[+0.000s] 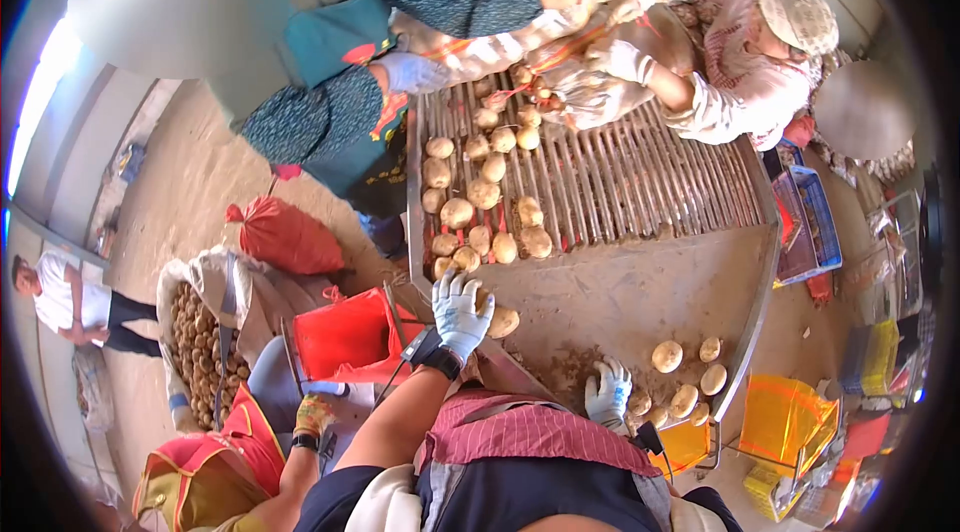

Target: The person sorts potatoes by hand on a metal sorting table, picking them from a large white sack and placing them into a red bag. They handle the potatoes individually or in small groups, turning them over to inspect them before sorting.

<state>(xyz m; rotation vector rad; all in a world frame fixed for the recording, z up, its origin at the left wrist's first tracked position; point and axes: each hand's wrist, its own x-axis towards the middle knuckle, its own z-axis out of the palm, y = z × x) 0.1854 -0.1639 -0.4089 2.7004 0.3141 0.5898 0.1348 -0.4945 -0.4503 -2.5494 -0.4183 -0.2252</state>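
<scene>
- Sorting step: left hand [461, 310], gloved, fingers spread flat on a potato [500, 320] at the near edge of the slatted rack [640, 182].
- Right hand [607, 394], fingers loosely apart, rests beside loose potatoes [688, 372] nearer than the rack.
- Next, judging: close on that potato.

Potato sorting yard: slatted grading table [640, 182] w/ potatoes [484, 194], sacks [285, 237], crates [818, 222].

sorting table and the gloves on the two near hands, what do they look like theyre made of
The sorting table looks like metal: a dull grey sheet, dusty and scuffed, with a raised rim and a grate of parallel bars at the far end. The gloves on the left hand and right hand look like knitted fabric, white with a bluish coating, probably rubber; the weave is too small to confirm.
</scene>
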